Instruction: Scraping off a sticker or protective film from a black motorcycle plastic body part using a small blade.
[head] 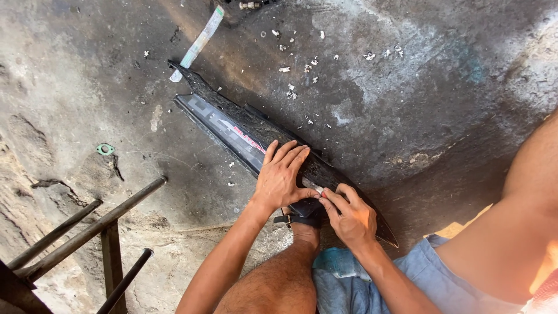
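A long black plastic motorcycle body panel [232, 128] lies diagonally on the stained concrete floor, its pointed tip toward the upper left and a striped sticker along its edge. My left hand [282, 177] presses flat on the panel's near part, fingers spread. My right hand [349, 215] pinches a small whitish strip or sticker edge at the panel's surface, just right of my left thumb. My foot in a dark sandal [299, 220] sits under both hands, against the panel's lower edge.
A metal frame of dark tubes [87, 229] stands at the lower left. A small green gasket [105, 149] lies on the floor. A pale paper strip [202, 38] lies beyond the panel's tip. White scraps [302, 64] are scattered at the top. My knees and blue shorts [418, 273] fill the lower right.
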